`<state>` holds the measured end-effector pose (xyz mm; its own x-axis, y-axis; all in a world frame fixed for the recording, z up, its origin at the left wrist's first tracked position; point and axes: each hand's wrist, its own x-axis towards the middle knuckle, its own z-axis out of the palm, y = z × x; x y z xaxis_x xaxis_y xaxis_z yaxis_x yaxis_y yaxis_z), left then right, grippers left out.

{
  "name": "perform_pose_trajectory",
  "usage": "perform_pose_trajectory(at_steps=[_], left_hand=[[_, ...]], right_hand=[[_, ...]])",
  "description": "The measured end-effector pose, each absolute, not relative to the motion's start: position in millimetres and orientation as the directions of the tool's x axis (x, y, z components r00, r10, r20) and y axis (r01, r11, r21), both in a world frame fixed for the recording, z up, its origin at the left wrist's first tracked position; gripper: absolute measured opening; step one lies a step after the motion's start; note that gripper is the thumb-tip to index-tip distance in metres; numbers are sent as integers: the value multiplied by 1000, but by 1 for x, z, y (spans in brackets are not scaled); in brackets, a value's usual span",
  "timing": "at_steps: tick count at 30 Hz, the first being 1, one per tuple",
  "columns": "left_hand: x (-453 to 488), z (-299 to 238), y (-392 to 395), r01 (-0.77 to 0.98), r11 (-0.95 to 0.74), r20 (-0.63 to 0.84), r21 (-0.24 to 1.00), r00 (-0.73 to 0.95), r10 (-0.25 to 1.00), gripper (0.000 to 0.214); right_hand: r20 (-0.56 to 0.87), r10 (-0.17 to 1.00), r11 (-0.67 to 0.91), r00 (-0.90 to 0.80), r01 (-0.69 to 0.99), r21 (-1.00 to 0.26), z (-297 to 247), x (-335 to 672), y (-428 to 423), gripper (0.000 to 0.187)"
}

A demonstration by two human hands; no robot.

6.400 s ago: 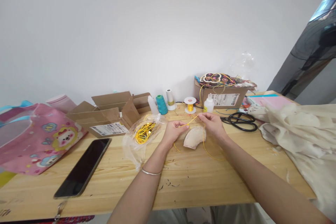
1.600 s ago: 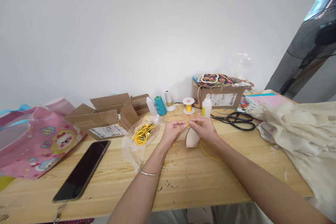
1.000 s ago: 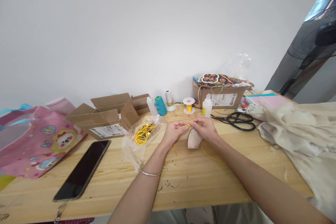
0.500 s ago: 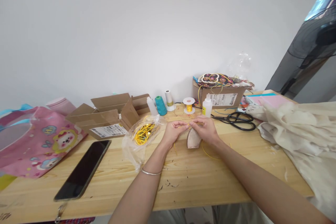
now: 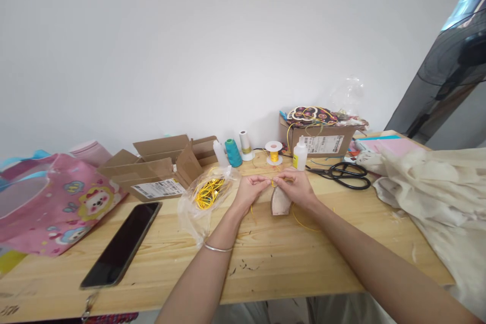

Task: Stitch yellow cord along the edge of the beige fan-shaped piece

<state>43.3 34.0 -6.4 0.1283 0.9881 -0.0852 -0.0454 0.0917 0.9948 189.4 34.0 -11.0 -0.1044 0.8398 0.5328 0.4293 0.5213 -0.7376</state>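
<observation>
My left hand is closed in a pinch on a thin yellow cord, whose loose end hangs below the fingers. Right beside it, my right hand pinches the cord too, with fingertips almost touching those of the left. Under the right hand hangs a small beige piece with a dark edge, cut like a curved panel; its upper part is hidden by the fingers. Another length of cord loops down to the table right of the piece. The exact crossing of cord between the fingertips is too small to make out.
Left stand a clear bag of yellow cord, a phone, an opened cardboard box and a pink bag. Behind are a teal thread cone, a yellow spool and a bottle. Black scissors and cream cloth lie right.
Both hands stay at nearly the same spot, fingertips together. The yellow cord between them has shifted slightly. The view has moved a little.
</observation>
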Motion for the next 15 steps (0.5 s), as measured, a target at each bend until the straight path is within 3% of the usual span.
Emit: perform_pose_trajectory(at_steps=[7, 15], left_hand=[[42, -6, 33, -106, 110, -88, 988, 195, 977, 30], [44, -6, 34, -59, 83, -74, 995, 138, 988, 23]], right_hand=[[521, 849, 505, -84, 419, -755, -10, 189, 35, 15], [540, 837, 514, -87, 462, -723, -10, 190, 34, 16]])
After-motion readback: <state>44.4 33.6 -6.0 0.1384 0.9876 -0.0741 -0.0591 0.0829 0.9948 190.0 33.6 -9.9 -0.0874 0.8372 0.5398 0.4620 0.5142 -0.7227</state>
